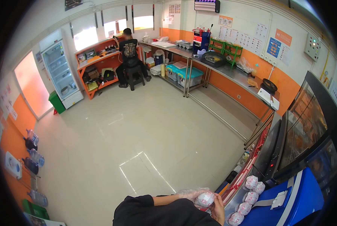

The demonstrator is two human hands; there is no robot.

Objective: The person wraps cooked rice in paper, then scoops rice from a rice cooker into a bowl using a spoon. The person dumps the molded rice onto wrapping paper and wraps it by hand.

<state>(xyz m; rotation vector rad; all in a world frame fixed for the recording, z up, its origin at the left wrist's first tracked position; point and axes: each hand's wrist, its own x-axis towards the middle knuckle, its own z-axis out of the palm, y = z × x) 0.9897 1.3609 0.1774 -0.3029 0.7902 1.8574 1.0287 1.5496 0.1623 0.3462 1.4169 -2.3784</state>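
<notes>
At the bottom of the head view, I hold a round bundle wrapped in white paper with red print (205,199) close to my body. My left hand (191,193), under clear crinkled plastic, reaches in from the left and is closed against the bundle. My right hand (218,208) has its fingers curled around the bundle's right side. Several similar paper-wrapped bundles (245,208) lie in a row on the metal surface just right of my right hand. Beside them stands a blue box with a grey strap (300,199).
A glass-fronted display cabinet (308,116) stands at the right. Steel tables (232,75) run along the back wall, with a frying pan (268,86) near one end. A person (129,52) sits on a stool at an orange desk (97,58). Large water bottles (36,157) line the left wall.
</notes>
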